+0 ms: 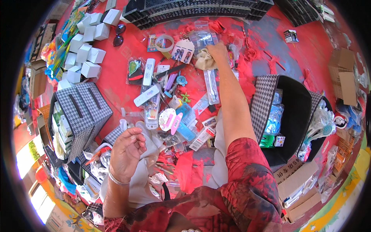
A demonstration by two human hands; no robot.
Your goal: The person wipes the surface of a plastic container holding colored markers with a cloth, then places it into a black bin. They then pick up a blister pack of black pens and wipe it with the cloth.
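Note:
My right hand (218,53) reaches far forward and is closed on a bunched beige cloth (205,60). Its fingertips are partly hidden. Beside the cloth lie a clear plastic packet (203,38) and a white card with small pictures (182,51). My left hand (127,149) is raised at the near left, fingers loosely curled, nothing visible in it. Between my arms spreads a pile of small goods: a pink nail file (176,123), a white box (146,96), a long clear packet (211,86), and a roll of clear tape (165,43).
Houndstooth storage boxes stand on the left (83,112) and right (266,92), the right one holding blue packets (274,118). Small white boxes (89,69) cluster at the upper left near sunglasses (118,35). A black crate (193,11) spans the far side. Cardboard boxes (348,81) stand at right.

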